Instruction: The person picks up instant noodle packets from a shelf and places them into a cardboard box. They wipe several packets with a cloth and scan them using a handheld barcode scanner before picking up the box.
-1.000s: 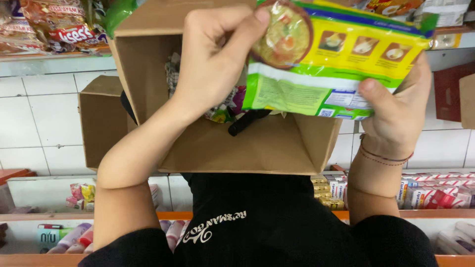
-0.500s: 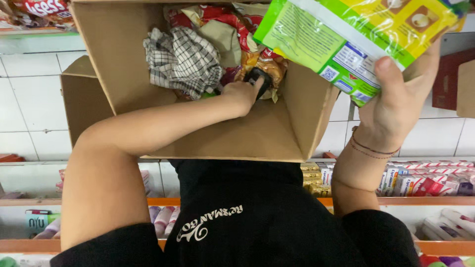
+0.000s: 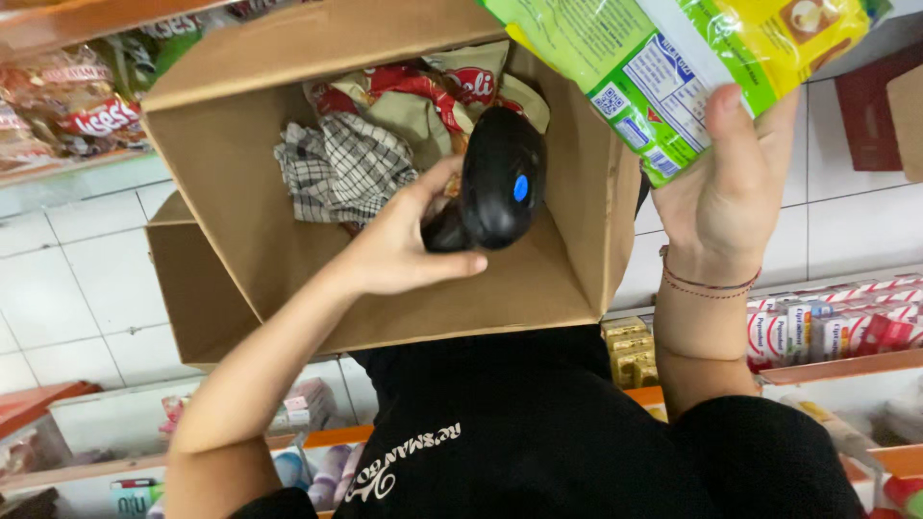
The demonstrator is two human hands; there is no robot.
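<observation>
A black handheld scanner [image 3: 500, 178] sits at the picture's centre, gripped by the left hand [image 3: 404, 245] inside an open cardboard box [image 3: 288, 240]. At ten o'clock from it lies a checked cloth [image 3: 341, 168]. At two o'clock, the right hand [image 3: 726, 197] clasps a green-and-yellow packet [image 3: 673, 67].

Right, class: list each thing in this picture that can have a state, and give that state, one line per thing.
cardboard box: open, flaps up, partly filled.
black handheld scanner: gripped, lifted inside the box.
green and yellow packet: sealed, held up beside the box.
checked cloth: crumpled in the box.
left hand: closed on the scanner.
right hand: gripping the packet.
</observation>
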